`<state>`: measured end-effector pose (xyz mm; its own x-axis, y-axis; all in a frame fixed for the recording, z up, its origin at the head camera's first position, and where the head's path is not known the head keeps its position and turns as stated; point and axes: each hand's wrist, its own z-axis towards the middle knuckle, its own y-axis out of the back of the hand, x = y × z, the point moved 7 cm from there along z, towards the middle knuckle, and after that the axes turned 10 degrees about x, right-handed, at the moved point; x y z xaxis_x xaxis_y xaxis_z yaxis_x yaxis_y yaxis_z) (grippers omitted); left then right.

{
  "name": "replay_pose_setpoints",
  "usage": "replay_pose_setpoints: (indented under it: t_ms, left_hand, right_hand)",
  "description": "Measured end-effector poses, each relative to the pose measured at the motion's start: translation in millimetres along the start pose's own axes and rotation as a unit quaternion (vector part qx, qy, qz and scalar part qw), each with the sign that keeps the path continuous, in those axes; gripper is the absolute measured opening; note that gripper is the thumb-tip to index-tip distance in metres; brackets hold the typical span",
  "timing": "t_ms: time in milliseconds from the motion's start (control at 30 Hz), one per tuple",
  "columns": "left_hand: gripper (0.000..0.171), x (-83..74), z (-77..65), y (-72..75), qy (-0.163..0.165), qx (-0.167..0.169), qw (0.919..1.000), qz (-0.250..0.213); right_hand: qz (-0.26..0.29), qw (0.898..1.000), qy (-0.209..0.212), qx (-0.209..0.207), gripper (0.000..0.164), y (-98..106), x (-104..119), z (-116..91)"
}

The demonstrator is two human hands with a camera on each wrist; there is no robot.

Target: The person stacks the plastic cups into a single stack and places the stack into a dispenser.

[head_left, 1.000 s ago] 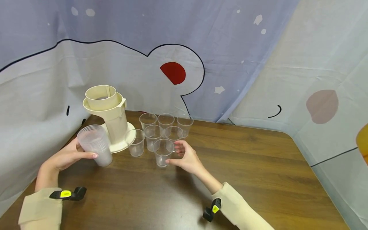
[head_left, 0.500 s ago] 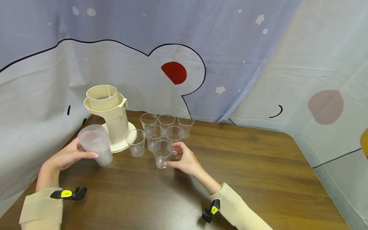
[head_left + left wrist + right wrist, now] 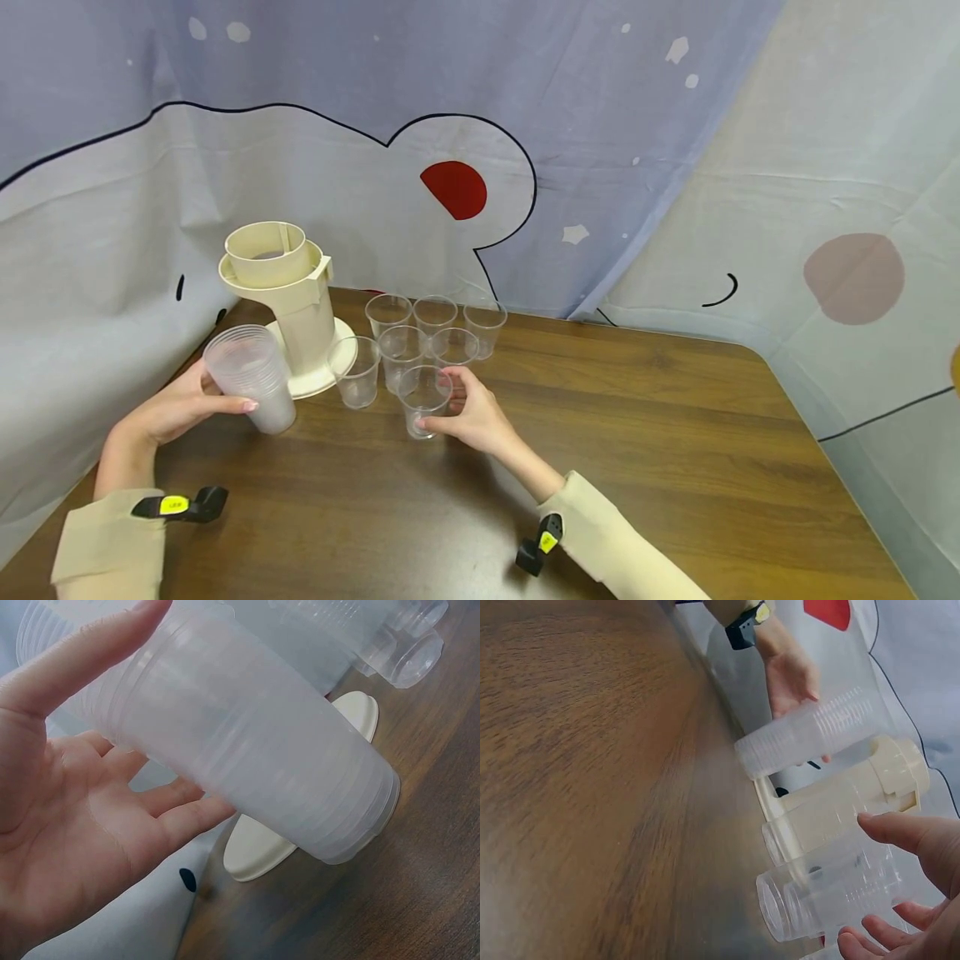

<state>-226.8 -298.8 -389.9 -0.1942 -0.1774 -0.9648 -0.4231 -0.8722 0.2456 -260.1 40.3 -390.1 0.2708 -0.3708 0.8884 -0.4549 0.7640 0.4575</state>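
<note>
Plastic cup stack (image 3: 253, 379) — rims up, long axis near vertical — in left fingers (image 3: 191, 819).

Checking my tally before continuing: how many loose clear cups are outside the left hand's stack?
7: three cups at the back, two in the middle, one beside the cream stand, one by the right hand. Any nested inside those may be hidden.

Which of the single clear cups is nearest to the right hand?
The front cup: the right hand curves around it. The other single cups stand farther back, outside that hand's thumb and fingers.
</note>
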Motion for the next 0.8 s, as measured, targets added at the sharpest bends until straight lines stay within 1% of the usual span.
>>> replay_pose_setpoints:
  t_ms: [367, 633, 800]
  left_hand:
    - [0.07, -0.8, 0.8, 0.1, -0.007, 0.005, 1.0, -0.004]
    - [0.071, 0.4, 0.9, 0.5, 0.002, 0.001, 1.0, 0.005]
    - [0.071, -0.5, 0.3, -0.2, -0.002, 0.005, 1.0, -0.001]
  right_hand:
    - [0.009, 1.0, 0.008, 0.008, 0.067, -3.4, 5.1, 1.4]
    - [0.017, 1.0, 0.008, 0.016, 0.066, -5.4, 4.5, -0.1]
    - [0.024, 0.999, 0.006, 0.02, 0.065, -4.5, 4.8, -0.7]
